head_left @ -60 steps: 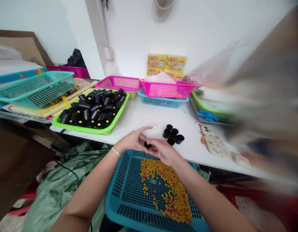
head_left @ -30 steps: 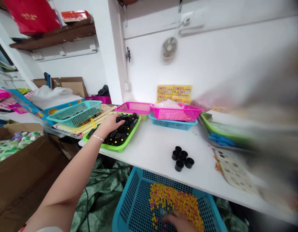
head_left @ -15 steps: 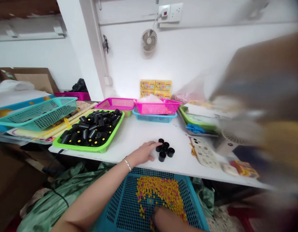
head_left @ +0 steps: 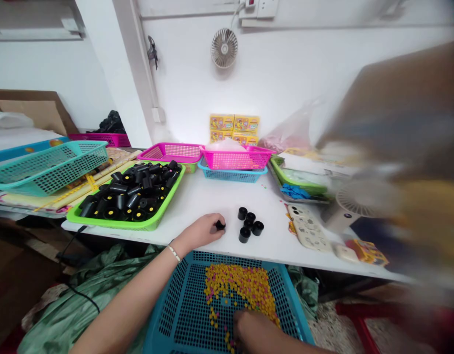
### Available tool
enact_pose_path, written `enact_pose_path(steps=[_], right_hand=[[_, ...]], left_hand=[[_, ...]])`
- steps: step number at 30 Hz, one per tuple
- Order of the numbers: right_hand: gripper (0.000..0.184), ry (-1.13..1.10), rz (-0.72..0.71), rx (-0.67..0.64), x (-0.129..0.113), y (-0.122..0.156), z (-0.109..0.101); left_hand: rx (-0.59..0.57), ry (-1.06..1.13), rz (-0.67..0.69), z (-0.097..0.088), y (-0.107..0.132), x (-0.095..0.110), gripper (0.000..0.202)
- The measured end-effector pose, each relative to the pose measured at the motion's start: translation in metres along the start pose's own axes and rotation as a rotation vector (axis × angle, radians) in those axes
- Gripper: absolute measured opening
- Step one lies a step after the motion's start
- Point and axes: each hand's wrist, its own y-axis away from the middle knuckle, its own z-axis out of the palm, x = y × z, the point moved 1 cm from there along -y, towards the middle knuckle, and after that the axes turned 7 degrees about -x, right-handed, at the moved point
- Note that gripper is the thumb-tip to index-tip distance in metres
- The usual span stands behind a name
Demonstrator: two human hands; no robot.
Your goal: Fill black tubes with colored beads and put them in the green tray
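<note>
pickup seems underway; left hand pinches one black cylinder at the white table, near similar cylinders; right hand is by yellow pellets (grip hidden); next move likely wants a steady pinch.

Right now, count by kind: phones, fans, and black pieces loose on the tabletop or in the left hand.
Black pieces: 6 (5 on the table, 1 in the left hand)
Phone: 1
Fans: 2 (wall fan, table fan)
Total: 9
</note>
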Motion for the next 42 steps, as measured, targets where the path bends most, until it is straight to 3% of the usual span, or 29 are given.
enact_pose_path(steps=[2, 4, 7, 12, 16, 22, 32, 38, 42], right_hand=[[0.017, 0.064, -0.080, -0.016, -0.004, 0.004, -0.006], [0.017, 0.022, -0.249, 0.033, -0.013, 0.007, -0.019], [0.020, -0.190, -0.414, 0.277, -0.030, 0.006, -0.056], [0.018, -0.335, -0.387, 0.617, -0.053, -0.011, -0.138], [0.015, -0.268, -0.303, 0.728, -0.058, -0.031, -0.173], [0.022, -0.129, -0.215, 0.638, -0.063, -0.039, -0.182], [0.021, -0.200, -0.126, 0.462, -0.069, -0.034, -0.193], [0.025, 0.037, -0.126, 0.518, -0.070, -0.038, -0.193], [0.021, 0.026, -0.089, 0.583, -0.072, -0.043, -0.190]], left_hand=[[0.001, 0.003, -0.011, -0.005, 0.011, -0.003, 0.022], [0.027, 0.035, -0.038, -0.007, 0.019, -0.009, 0.035], [0.065, 0.156, -0.040, -0.005, 0.025, -0.022, 0.052], [0.046, 0.313, 0.008, 0.000, 0.025, -0.037, 0.063], [0.032, 0.317, 0.021, 0.001, 0.026, -0.036, 0.066], [0.027, 0.279, 0.032, 0.000, 0.027, -0.031, 0.059], [0.038, 0.231, 0.029, -0.003, 0.029, -0.029, 0.051], [0.060, 0.211, 0.038, -0.005, 0.029, -0.026, 0.048], [0.066, 0.207, 0.039, -0.005, 0.029, -0.027, 0.049]])
